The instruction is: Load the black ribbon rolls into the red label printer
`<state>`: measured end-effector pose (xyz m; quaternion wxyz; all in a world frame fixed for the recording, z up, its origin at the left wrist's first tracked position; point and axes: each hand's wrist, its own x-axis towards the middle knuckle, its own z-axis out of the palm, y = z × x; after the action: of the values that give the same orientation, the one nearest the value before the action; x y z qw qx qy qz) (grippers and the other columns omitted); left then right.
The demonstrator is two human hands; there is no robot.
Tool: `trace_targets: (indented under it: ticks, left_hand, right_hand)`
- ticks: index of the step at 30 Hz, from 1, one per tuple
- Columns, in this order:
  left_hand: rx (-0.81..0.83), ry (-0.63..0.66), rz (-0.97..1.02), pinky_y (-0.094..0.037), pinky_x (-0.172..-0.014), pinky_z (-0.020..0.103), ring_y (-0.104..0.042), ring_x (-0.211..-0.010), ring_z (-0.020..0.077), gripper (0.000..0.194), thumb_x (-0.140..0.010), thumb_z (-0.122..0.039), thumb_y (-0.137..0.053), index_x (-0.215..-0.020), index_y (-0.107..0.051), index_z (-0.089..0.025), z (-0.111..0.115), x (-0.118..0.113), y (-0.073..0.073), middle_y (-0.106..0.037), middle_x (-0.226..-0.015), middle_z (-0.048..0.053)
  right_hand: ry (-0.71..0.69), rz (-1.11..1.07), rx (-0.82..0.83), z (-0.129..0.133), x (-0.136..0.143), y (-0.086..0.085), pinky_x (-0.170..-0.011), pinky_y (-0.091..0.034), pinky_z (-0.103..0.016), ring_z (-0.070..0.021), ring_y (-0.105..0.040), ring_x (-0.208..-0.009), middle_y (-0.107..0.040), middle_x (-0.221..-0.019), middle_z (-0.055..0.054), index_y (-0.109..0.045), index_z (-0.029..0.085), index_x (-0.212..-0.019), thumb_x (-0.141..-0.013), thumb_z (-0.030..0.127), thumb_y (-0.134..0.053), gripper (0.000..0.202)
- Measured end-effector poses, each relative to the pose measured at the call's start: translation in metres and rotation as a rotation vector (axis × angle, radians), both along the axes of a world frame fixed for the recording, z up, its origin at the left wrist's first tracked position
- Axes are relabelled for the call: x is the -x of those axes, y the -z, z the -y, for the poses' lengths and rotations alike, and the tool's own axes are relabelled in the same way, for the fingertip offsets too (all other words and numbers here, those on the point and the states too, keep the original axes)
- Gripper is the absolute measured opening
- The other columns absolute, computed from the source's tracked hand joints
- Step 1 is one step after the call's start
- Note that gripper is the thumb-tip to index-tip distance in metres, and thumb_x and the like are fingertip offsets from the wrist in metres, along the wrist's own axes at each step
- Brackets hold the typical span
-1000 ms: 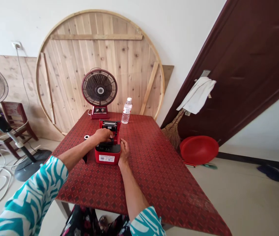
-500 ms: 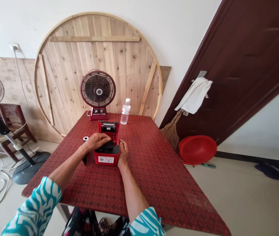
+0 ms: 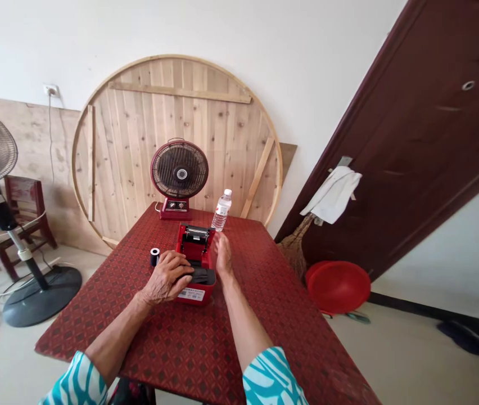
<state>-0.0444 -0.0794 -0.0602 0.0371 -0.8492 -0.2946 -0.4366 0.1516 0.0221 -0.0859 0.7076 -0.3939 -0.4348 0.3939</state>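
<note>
A small red and black device (image 3: 196, 293) with a white label stands on the patterned red table, its lid (image 3: 198, 235) tilted up at the back. My left hand (image 3: 169, 277) rests over the device's left side, fingers somewhat spread, fingertips at its black top. On the right side my right hand (image 3: 223, 254) is upright by the raised lid, fingers extended; whether it touches the lid is hard to tell. A small black roll with a white end (image 3: 154, 256) stands left of the device, close to my left hand.
Behind the device stand a red fan (image 3: 180, 174) and a water bottle (image 3: 221, 211) on the table (image 3: 265, 315). A floor fan (image 3: 24, 253) and a chair are at the left, a red basin (image 3: 338, 287) and a broom by the door at the right.
My left hand has moved from above the opening to the device's left side, its fingers spreading. My right hand has slid up toward the lid. The camera view has shifted.
</note>
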Motion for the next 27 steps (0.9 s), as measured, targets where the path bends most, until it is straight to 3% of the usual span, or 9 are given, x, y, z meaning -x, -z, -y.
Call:
trace_targets:
  ticks: [4,7,10,13,21,27]
  left_hand:
    - [-0.029,0.024,-0.004,-0.039,-0.101,0.043,-0.060,-0.109,0.0232,0.025,-0.096,-0.031,-0.048,-0.105,-0.069,-0.020,0.004,0.003,-0.001,-0.074,-0.100,0.007]
    - [-0.017,-0.036,0.083,-0.040,-0.098,0.041,-0.060,-0.106,0.0218,0.027,-0.098,-0.028,-0.043,-0.105,-0.067,-0.019,0.006,0.007,-0.003,-0.072,-0.106,0.009]
    - [0.029,-0.180,0.193,-0.041,-0.097,0.040,-0.058,-0.108,0.0219,0.031,-0.099,-0.029,-0.039,-0.113,-0.064,-0.017,0.006,0.011,-0.003,-0.068,-0.115,0.012]
    - [0.085,-0.240,0.152,-0.039,-0.100,0.041,-0.056,-0.113,0.0227,0.034,-0.099,-0.028,-0.039,-0.119,-0.064,-0.018,0.004,0.011,-0.002,-0.068,-0.118,0.011]
    - [0.091,-0.267,0.068,-0.032,-0.105,0.047,-0.057,-0.113,0.0238,0.035,-0.094,-0.020,-0.042,-0.105,-0.075,-0.024,0.002,0.011,-0.002,-0.074,-0.108,0.005]
    - [0.122,-0.265,0.086,-0.028,-0.111,0.051,-0.058,-0.112,0.0237,0.034,-0.091,-0.019,-0.044,-0.101,-0.076,-0.025,0.000,0.010,0.004,-0.076,-0.106,0.004]
  right_hand:
    - [0.032,-0.014,-0.001,0.005,0.004,-0.020,-0.091,-0.046,-0.036,-0.0195,-0.064,-0.103,-0.071,-0.111,-0.005,-0.062,0.025,-0.120,-0.086,0.062,-0.043,0.054]
    - [0.098,0.002,-0.061,0.022,0.004,-0.016,-0.090,-0.046,-0.037,-0.0181,-0.064,-0.089,-0.072,-0.089,-0.002,-0.061,0.021,-0.122,-0.087,0.060,-0.042,0.056]
    - [0.130,0.020,-0.083,0.040,0.003,-0.006,-0.091,-0.047,-0.039,-0.0180,-0.064,-0.086,-0.070,-0.081,-0.001,-0.060,0.019,-0.123,-0.089,0.058,-0.043,0.055]
    - [0.161,0.072,-0.106,0.055,0.005,0.001,-0.093,-0.047,-0.041,-0.0187,-0.064,-0.088,-0.070,-0.085,-0.002,-0.060,0.019,-0.122,-0.091,0.057,-0.041,0.053]
    - [0.257,0.343,-0.208,0.079,0.007,0.004,-0.110,-0.035,-0.044,-0.0204,-0.059,-0.112,-0.070,-0.102,-0.007,-0.068,0.020,-0.098,-0.096,0.051,-0.032,0.047]
    - [0.264,0.379,-0.229,0.084,0.006,0.004,-0.108,-0.038,-0.044,-0.0200,-0.062,-0.109,-0.071,-0.104,-0.008,-0.068,0.019,-0.099,-0.097,0.049,-0.032,0.047]
